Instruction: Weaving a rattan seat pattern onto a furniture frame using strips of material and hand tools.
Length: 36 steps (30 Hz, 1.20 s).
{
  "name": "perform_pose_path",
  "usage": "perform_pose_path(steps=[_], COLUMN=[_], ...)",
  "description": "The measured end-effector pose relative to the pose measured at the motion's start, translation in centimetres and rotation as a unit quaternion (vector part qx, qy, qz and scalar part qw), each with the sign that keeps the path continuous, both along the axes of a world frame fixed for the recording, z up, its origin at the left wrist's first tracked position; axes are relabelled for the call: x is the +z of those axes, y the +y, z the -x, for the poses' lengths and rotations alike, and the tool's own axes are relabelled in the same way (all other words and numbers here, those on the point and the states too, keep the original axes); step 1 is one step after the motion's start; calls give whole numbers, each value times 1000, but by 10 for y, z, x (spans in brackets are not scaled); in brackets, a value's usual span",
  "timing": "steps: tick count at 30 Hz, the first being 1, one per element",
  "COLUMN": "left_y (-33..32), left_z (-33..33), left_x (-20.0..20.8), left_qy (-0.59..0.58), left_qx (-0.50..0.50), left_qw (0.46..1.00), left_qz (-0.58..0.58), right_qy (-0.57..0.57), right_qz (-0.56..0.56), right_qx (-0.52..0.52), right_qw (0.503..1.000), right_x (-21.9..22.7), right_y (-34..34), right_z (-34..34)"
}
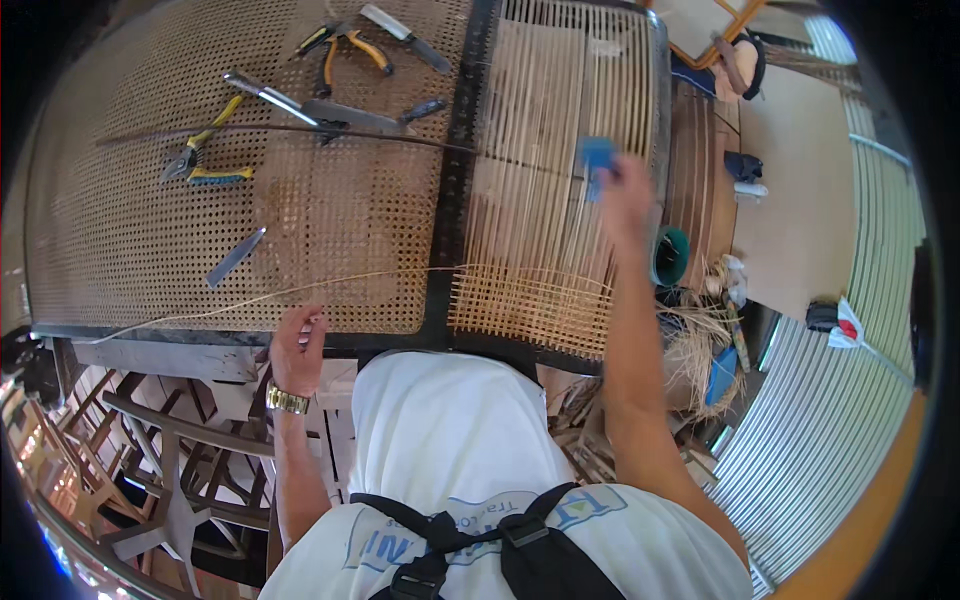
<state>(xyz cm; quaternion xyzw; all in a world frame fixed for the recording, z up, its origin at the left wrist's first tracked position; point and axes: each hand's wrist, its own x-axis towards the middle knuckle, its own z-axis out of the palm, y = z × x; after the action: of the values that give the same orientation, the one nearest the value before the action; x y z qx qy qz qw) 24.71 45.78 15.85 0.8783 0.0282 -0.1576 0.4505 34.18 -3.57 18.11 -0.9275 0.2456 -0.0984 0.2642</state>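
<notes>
My right hand (628, 205) reaches over the right panel of bare cane strands (530, 110). It grips a small blue block-like piece (597, 155), blurred, its kind unclear. Lower in that panel is a patch of open cane weave (530, 312). My left hand (298, 345) rests by the near edge of the left woven cane panel (350, 245), fingers curled in. Whether anything is inside them is hidden. A long loose cane strand (235, 301) runs just beyond it across the left panel. A dark bar (452, 190) divides the panels.
On the left panel lie orange-handled pliers (350, 45), yellow-handled cutters (195, 155), several knives, including a white-handled one (405, 38), and a loose blade (236, 258). A green container (670, 256) stands right of the frame, above bundled cane scraps (700, 345). Wooden chair frames (180, 470) crowd the lower left.
</notes>
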Motion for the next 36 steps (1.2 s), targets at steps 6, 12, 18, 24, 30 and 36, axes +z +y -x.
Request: perform_pose_path(steps=[6, 12, 18, 24, 30, 36], left_y=[-22, -78, -119, -158, -188, -181], left_z=[-22, -79, -141, -192, -121, -41], left_x=[-3, 47, 18, -58, -25, -50], left_qy=[5, -139, -258, -365, -285, -170], left_qx=[-31, -55, -179, -269, -297, -310], left_qw=[999, 987, 949, 881, 911, 935], left_qz=[19, 55, 33, -137, -13, 34], right_qy=[-8, 73, 4, 114, 196, 275], right_qz=[-124, -480, -204, 292, 185, 44], right_qx=[44, 165, 155, -45, -7, -34], right_qw=[991, 859, 966, 948, 963, 960], right_x=[19, -62, -64, 7, 40, 43], right_y=[36, 219, 174, -88, -105, -48], right_z=[29, -3, -5, 40, 105, 173])
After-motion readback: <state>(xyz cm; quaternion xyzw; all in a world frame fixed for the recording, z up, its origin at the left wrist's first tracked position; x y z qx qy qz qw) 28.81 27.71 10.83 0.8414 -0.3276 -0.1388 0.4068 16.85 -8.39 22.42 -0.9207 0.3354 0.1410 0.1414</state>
